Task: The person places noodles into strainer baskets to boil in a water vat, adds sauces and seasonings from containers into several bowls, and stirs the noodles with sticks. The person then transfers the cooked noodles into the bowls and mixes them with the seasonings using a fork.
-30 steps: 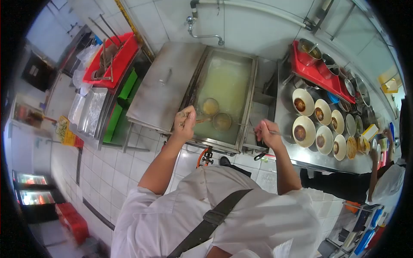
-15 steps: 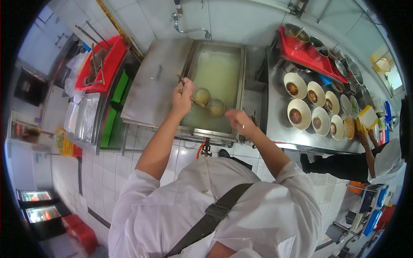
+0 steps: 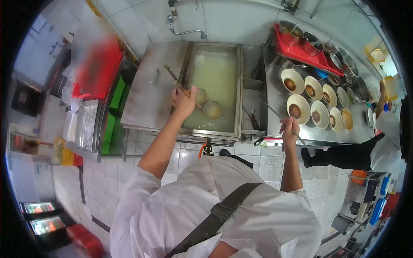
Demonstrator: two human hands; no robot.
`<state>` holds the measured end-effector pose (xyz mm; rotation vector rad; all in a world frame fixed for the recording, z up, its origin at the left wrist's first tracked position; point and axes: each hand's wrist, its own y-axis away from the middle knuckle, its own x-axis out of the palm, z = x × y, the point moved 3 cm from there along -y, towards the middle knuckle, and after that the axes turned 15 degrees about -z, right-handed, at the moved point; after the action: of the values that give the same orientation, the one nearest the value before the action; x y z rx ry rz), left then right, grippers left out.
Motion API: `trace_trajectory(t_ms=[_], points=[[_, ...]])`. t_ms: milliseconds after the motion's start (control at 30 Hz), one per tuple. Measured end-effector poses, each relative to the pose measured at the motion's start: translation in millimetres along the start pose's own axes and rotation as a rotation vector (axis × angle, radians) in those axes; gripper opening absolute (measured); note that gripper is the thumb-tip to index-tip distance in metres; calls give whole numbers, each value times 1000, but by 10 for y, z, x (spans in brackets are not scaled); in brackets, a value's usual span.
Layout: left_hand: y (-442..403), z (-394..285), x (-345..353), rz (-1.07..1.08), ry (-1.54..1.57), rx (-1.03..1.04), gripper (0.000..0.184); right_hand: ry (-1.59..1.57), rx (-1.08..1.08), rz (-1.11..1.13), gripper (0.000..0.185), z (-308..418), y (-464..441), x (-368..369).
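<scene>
My left hand (image 3: 184, 101) is closed around the wooden handles (image 3: 173, 76) of the noodle strainers. One round strainer basket (image 3: 200, 95) and a second basket (image 3: 212, 110) sit side by side in the cloudy water of the steel boiling tank (image 3: 238, 86). Over at the right, my right hand (image 3: 289, 128) grips a long thin stick (image 3: 272, 110), which slants from above the steel counter down toward its front edge. Whether it is one stick or a pair, I cannot tell. Several cream bowls (image 3: 304, 112) with dark sauce in them stand beyond that hand.
A steel lid (image 3: 148, 99) covers the left part of the boiler. Utensils lie in a narrow steel compartment (image 3: 253, 99) between tank and counter. A red tray (image 3: 297, 50) carries metal pots. At far right stands another person (image 3: 383, 148); a red bin (image 3: 92, 73) is at left.
My right hand has moved right, from beside the tank to the counter's front edge, and now holds the long stick. My left hand still grips the strainers. The other person's arm has moved away from the bowls.
</scene>
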<state>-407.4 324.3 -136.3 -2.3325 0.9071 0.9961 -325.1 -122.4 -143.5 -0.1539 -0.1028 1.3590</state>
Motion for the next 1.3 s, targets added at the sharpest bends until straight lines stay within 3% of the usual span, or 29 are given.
trace_trajectory(t_ms=[100,167,267,333,433,467,500,567,700,767,900,967,1033,1067,1100,1133,1167,1200,1233,1300], points=[[66,-400,-147,-44,-25,-55,61,96,-43,65,32,-38,117,102],[134,-602,-363,-42,-72,-49,67,141,46,131,27,-226,246,191],[136,-689,-525,-138,-73,73,67,201,27,220,28,-315,536,294],[138,-613,-666,-87,-29,300,67,144,109,255,29,-356,732,301],[288,-112,-699,-316,140,449,63,21,126,204,31,-549,964,241],[386,-76,-802,-373,118,556,61,-29,245,139,30,-631,1013,192],[443,0,-869,-357,139,575,53,-17,239,86,30,-609,1038,136],[555,176,-921,-365,199,574,44,-221,493,-77,30,-581,1103,53],[937,769,-733,-333,343,516,38,-454,579,-282,33,-590,1162,-18],[1279,843,-650,-339,149,804,35,-505,597,-349,39,-644,1243,-67],[2092,532,-419,-45,302,930,26,-641,673,-560,33,-795,1562,-262],[2362,317,-219,324,530,911,23,-234,636,-381,36,-1307,1857,-529],[2608,-100,-134,379,612,941,23,668,230,234,44,-1447,2272,-831],[2711,-270,-112,435,689,954,23,918,114,567,48,-1622,2566,-1038],[2761,-406,-63,427,697,963,23,1141,141,961,38,-2219,2936,-1268],[2820,-546,-10,442,704,965,25,1140,222,1211,29,-2628,3301,-1540],[2875,-694,45,455,709,968,27,1069,414,1112,27,-2738,3606,-1843],[2916,-828,158,375,767,1002,22,1091,435,1211,38,-2237,3595,-2000],[2971,-968,191,366,766,1008,22,1138,459,1059,40,-2294,3730,-2253],[3081,-1163,346,631,730,542,14,947,583,570,40,-2148,3887,-2856]])
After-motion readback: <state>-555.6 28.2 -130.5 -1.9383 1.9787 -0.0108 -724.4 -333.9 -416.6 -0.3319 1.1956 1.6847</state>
